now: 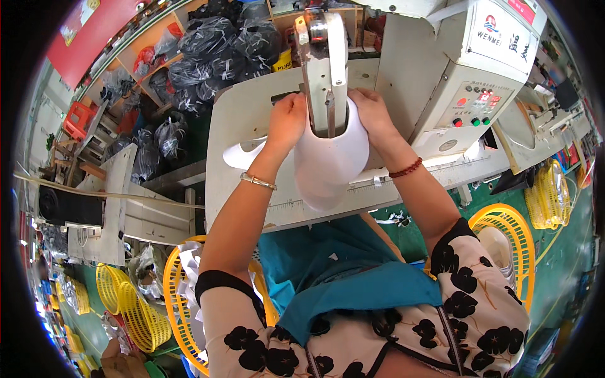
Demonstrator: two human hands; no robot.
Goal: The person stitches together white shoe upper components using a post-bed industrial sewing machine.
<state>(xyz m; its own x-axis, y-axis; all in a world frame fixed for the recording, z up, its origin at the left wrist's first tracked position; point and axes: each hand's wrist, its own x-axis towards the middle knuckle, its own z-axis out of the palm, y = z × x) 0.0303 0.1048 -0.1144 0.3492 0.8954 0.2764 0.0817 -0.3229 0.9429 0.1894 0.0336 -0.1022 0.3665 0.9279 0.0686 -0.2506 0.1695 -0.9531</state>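
A smooth white shoe upper (331, 167) with a rounded toe sits around the lower end of an upright machine arm (320, 75), its toe pointing toward me. My left hand (288, 123) grips the left edge of its opening, fingers curled in beside the machine. On the opposite edge, my right hand (375, 116) is closed on the upper, its fingertips partly hidden behind the machine arm. Another white curved piece (237, 156) lies on the pale worktable (242, 113), left of the upper and near my left wrist.
At the right stands a machine housing with a control panel (472, 104) of colored buttons. Yellow plastic baskets flank me, the left basket (171, 296) holding white pieces and the right basket (531, 246) pale items. Black plastic bags (211, 50) pile up beyond the table.
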